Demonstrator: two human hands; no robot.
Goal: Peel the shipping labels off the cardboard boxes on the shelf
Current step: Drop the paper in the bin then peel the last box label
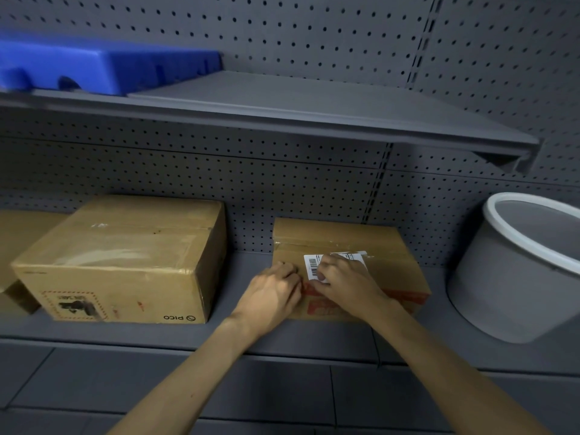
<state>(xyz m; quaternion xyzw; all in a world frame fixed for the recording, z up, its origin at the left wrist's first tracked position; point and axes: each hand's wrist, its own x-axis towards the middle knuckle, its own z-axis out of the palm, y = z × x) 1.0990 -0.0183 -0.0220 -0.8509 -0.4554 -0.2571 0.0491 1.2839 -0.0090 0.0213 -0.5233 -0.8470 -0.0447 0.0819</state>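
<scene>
Curling over the top of the small box (351, 271), the fingers of both hands met at its white label (332, 262). The right hand (342, 282) lay across the label with its fingertips (321, 273) bent down onto the paper by the barcode, at the label's nine o'clock side; whether they had pinched an edge or only pressed on it could not be told. The left hand (276, 290) sat just beside it, at nine o'clock from the right hand, its fingers curled together against the box top and front corner, knuckles touching or nearly touching the other hand. Both bare forearms ran back toward six o'clock.

That label was stuck on the box top, part of it hidden under the right hand, with clear tape crossing the cardboard at its twelve o'clock edge. Red print showed on the box's front face below the hands.

At nine o'clock from this box, apart from it, stood a bigger box (125, 262) with shiny tape on top, a dark stamp and the word PICO upside down on its front. Another piece of cardboard (15, 246) showed past it at the frame's edge. At three o'clock a grey bucket (514, 277) with a white rim leaned tilted on the same lower shelf (238, 340). Toward twelve o'clock ran an upper shelf (282, 105) carrying a blue plastic bin (103, 67), all backed by grey pegboard (314, 183).
</scene>
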